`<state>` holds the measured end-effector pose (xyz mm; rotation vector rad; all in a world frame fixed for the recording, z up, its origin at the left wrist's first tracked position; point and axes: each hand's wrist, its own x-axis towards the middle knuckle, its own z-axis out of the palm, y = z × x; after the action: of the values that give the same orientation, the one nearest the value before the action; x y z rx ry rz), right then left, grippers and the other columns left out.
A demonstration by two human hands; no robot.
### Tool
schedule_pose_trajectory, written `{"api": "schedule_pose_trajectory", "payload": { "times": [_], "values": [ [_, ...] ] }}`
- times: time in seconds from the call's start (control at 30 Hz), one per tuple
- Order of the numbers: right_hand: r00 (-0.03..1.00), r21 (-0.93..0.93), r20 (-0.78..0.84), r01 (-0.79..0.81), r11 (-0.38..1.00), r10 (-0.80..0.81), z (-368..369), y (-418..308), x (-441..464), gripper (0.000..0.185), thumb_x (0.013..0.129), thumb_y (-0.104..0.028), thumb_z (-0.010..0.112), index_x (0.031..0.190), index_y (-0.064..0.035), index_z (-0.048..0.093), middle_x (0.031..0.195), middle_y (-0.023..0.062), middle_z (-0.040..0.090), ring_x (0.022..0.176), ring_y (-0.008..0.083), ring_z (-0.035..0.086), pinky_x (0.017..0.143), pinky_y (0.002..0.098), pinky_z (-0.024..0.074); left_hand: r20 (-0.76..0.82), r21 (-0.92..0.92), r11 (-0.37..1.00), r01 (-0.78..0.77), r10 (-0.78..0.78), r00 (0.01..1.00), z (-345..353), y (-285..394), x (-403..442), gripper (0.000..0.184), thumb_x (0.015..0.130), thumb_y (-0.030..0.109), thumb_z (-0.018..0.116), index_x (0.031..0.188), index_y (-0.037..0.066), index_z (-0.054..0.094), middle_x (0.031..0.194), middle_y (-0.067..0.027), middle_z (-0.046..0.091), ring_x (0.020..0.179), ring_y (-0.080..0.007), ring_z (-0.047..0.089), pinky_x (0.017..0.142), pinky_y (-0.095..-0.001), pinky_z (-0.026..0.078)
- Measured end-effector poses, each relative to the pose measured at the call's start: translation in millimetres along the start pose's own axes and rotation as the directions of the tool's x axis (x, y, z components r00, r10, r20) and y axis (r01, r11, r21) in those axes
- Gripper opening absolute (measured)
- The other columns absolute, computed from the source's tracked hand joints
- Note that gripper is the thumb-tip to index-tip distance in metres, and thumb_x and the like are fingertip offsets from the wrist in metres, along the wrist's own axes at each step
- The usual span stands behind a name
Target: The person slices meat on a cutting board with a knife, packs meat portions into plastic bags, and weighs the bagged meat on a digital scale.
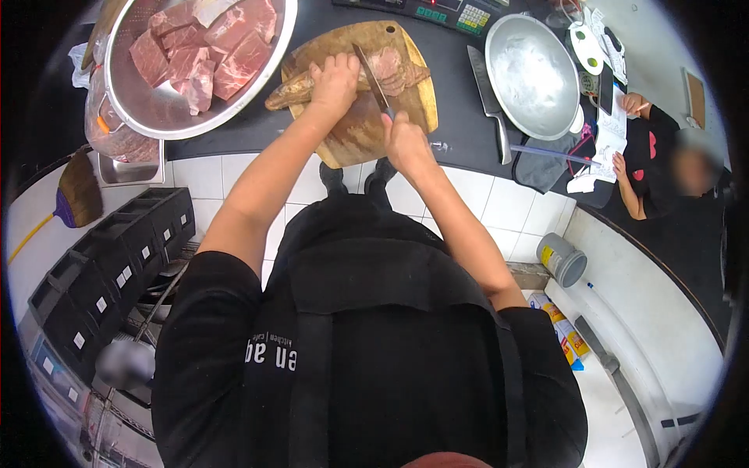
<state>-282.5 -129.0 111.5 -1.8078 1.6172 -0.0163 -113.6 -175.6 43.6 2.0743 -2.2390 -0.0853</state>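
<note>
"Black apron [417, 374] nearest you. And your hands?"
"Left hand [333, 84] curled over the browned meat [292, 93], holding it against the wooden board [351, 140]; right hand [406, 143] wrapped round the knife [370, 74]."
"Surroundings?"
"Dark counter [462, 101] beneath both, metal bowl [532, 78] right of the right hand, white floor tiles [468, 191] lower than either."

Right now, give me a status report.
Left hand steadying meat; right hand holding knife. Slices lie on board. Left hand close to blade; nothing else visibly in the way.

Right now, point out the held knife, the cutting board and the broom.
Held knife [372, 79], head view: its blade.
Cutting board [355, 136], head view: bare lower part.
Broom [82, 189], head view: its bristles.
</note>
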Motion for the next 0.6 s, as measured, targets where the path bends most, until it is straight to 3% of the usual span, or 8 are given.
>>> {"api": "schedule_pose_trajectory", "payload": {
  "times": [0.03,0.27,0.33,0.6],
  "values": [
    [1.000,0.020,-0.003,0.003,1.000,-0.003,2.0,0.5,2.4,0.046,0.099,-0.037,0.038,0.098,0.0070,0.051,0.083,0.0340,0.063,0.082,0.0510,0.062,0.074,0.0548,0.0494,0.005,-0.001,1.000,-0.023,0.023,1.000,0.7,1.7,-1.9,0.066,0.062,0.020,0.083,0.116,0.006,0.045,0.113,-0.0101,0.051,0.109,-0.0301,0.053,0.089,-0.0626,0.042],
    [1.000,0.033,-0.024,0.013,0.999,-0.012,8.3,5.5,3.4,0.044,0.099,-0.036,0.041,0.097,0.0066,0.053,0.081,0.0341,0.063,0.081,0.0509,0.062,0.073,0.0551,0.0500,0.058,-0.014,1.000,-0.001,0.002,0.998,-4.4,2.9,0.3,0.068,0.062,0.020,0.083,0.117,0.006,0.045,0.113,-0.0094,0.051,0.108,-0.0299,0.052,0.089,-0.0609,0.043],
    [1.000,0.027,-0.012,-0.003,1.000,0.004,8.4,8.6,-3.0,0.044,0.099,-0.036,0.041,0.097,0.0064,0.053,0.082,0.0338,0.063,0.081,0.0507,0.062,0.073,0.0550,0.0501,-0.024,-0.012,1.000,-0.027,0.027,0.999,-3.9,2.3,-1.3,0.052,0.066,0.016,0.076,0.111,0.008,0.050,0.108,-0.0073,0.055,0.104,-0.0275,0.055,0.085,-0.0597,0.043],
    [1.000,0.085,0.005,0.022,0.996,-0.022,16.2,7.4,25.0,0.044,0.099,-0.036,0.042,0.099,0.0064,0.053,0.084,0.0335,0.063,0.083,0.0499,0.062,0.075,0.0534,0.0501,0.036,-0.039,0.999,-0.009,0.011,0.999,-7.5,3.2,0.7,0.055,0.065,0.017,0.079,0.110,0.008,0.049,0.110,-0.0083,0.054,0.108,-0.0280,0.053,0.087,-0.0609,0.042]
  ]
}}
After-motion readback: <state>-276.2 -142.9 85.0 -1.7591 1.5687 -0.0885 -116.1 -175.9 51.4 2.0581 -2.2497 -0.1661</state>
